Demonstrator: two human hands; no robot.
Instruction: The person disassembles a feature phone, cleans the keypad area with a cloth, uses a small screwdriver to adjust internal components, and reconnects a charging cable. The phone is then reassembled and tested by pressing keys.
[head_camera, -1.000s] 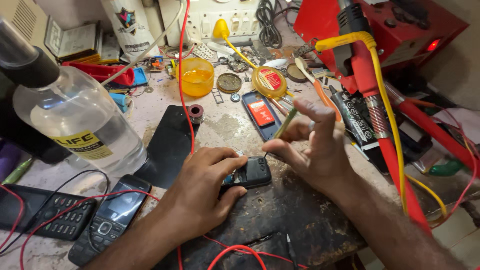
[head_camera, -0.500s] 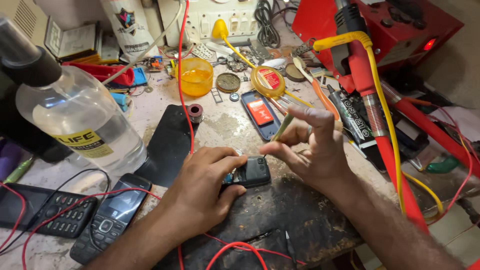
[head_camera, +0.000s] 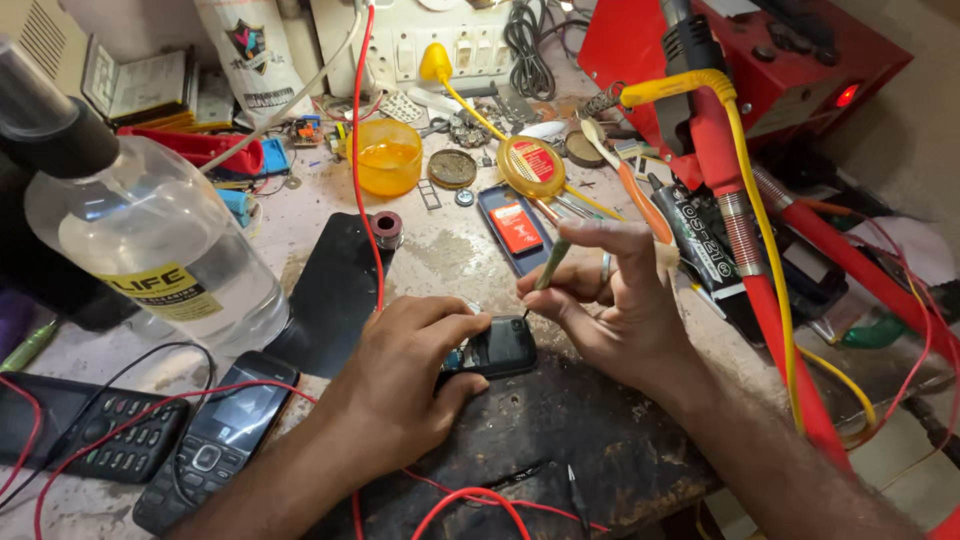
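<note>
The left hand (head_camera: 400, 375) lies on the dark mat (head_camera: 560, 430) of the worktop (head_camera: 440, 250), its fingers (head_camera: 455, 325) curled over and clamped on a small black phone (head_camera: 500, 348); the thumb presses from the near side, the forefinger from the far side, so the phone sits pinned between them with its right end sticking out past the fingertips.

The right hand (head_camera: 620, 310) hovers just to the right of that phone. Its thumb and forefinger pinch a thin greenish tool (head_camera: 550, 262), held nearly upright, tilted slightly; the tip points down to the phone's upper right edge, at or very close to its surface. The remaining fingers are spread loosely upward, one wearing a ring.

Beyond the right fingers lies a blue phone body with a red battery (head_camera: 515, 228). Beyond the left fingers a black panel (head_camera: 335, 290) lies flat, with a red wire (head_camera: 365, 200) running across it. Well to the left of the left hand stand a clear plastic bottle (head_camera: 150, 240) and two black keypad phones (head_camera: 160, 440). An orange cup (head_camera: 388, 157) sits farther back.
</note>
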